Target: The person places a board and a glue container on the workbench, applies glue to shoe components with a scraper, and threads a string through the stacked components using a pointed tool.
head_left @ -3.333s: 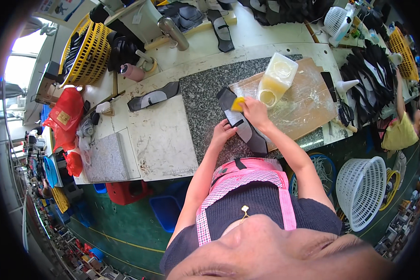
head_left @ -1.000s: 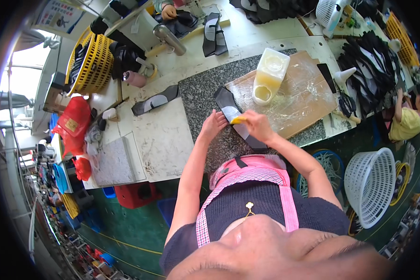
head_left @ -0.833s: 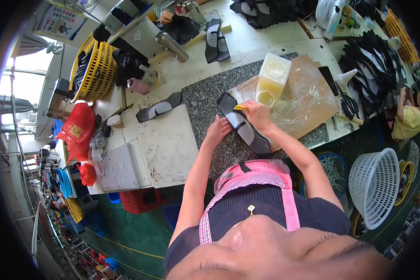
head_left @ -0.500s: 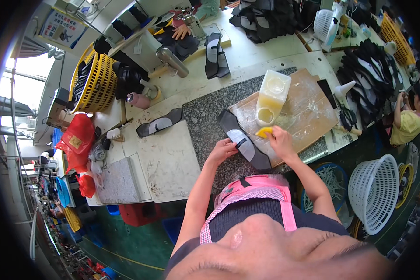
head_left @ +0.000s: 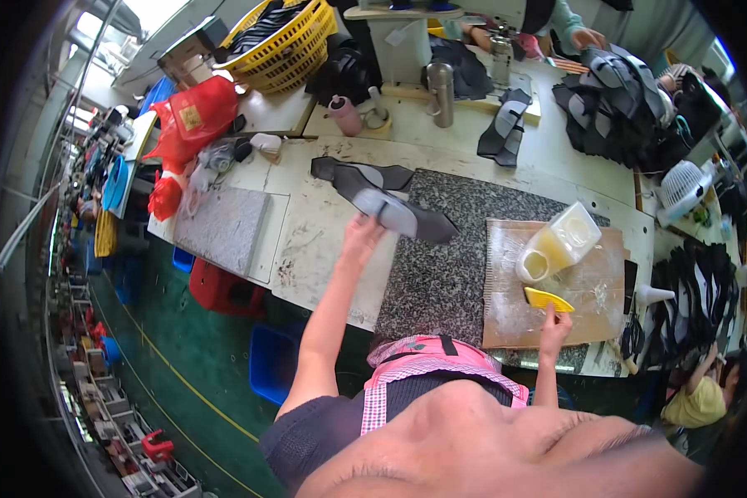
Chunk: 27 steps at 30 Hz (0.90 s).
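Note:
My left hand [head_left: 362, 238] is closed on the near edge of a flat black-and-grey material piece [head_left: 427, 224], holding it over the left part of the speckled stone slab [head_left: 440, 282]. Partly covered by it, a similar piece [head_left: 396, 177] lies on the white tabletop. My right hand [head_left: 555, 328] pinches a small yellow scraper [head_left: 549, 299] above a brown cardboard sheet [head_left: 500, 311]. Just beyond the scraper, a cut-open translucent plastic jug [head_left: 566, 238] lies on the cardboard, with pale yellowish stuff in it.
Another black-and-grey piece [head_left: 505, 129] lies farther back, near a steel flask [head_left: 441, 95] and a pink bottle [head_left: 345, 116]. A co-worker's hand [head_left: 588, 38] touches a heap of pieces [head_left: 610, 108]. At right stand a white cone-tipped bottle [head_left: 654, 295] and a fan [head_left: 685, 189].
My left hand has carried the piece leftward off the cardboard's edge to the other piece. My right hand still holds the scraper near the jug. The view has turned left.

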### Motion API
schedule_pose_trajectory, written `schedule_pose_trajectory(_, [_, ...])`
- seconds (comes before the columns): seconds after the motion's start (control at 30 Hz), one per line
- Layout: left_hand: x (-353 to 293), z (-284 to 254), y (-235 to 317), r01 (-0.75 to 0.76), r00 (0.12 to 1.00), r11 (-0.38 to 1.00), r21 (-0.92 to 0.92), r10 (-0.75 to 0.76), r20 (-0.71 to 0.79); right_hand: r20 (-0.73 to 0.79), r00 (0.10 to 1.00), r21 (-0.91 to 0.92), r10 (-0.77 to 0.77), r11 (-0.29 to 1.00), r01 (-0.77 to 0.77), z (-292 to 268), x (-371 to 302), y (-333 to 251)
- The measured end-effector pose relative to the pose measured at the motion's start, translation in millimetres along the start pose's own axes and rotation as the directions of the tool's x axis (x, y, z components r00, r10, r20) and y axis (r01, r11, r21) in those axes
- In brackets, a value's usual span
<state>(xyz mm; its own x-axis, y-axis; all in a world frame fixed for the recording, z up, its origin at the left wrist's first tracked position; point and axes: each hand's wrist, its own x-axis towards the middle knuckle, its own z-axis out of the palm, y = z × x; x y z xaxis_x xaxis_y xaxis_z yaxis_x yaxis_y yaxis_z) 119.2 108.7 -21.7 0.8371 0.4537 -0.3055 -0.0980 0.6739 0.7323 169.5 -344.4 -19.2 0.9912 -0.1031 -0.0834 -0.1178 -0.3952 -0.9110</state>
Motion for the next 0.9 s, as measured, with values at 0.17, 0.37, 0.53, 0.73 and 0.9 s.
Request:
schedule_pose_trajectory(0.17, [72.9, -61.0, 41.6, -0.102, 0.984, 0.992, -0.069, 0.091, -0.155, -0.028, 1.000, 0.053, 0.007, 0.999, -0.005, -2.5, 18.1, -10.0])
schedule_pose_trajectory(0.37, [126.1, -99.7, 34.2, 0.002, 0.850, 0.972, 0.234, 0.121, -0.513, -0.020, 0.999, 0.058, 0.044, 0.997, -0.043, 8.8, 14.8, -11.8])
schedule_pose_trajectory(0.53, [131.7, -92.2, 32.0, 0.092, 0.809, 0.970, 0.226, 0.059, -0.585, -0.043, 0.996, 0.081, 0.074, 0.994, -0.071, 1.2, 8.7, 1.9])
schedule_pose_trajectory(0.73, [140.4, -91.8, 32.0, -0.023, 0.834, 0.975, -0.223, -0.104, -0.542, -0.054, 0.994, 0.125, 0.092, 0.989, -0.084, 4.8, 3.9, -6.9])
schedule_pose_trajectory(0.9, [136.9, -73.6, 29.9, -0.090, 0.772, 0.969, -0.230, -0.078, -0.631, -0.045, 0.995, 0.143, 0.088, 0.986, -0.081, 4.0, 3.6, -7.9])
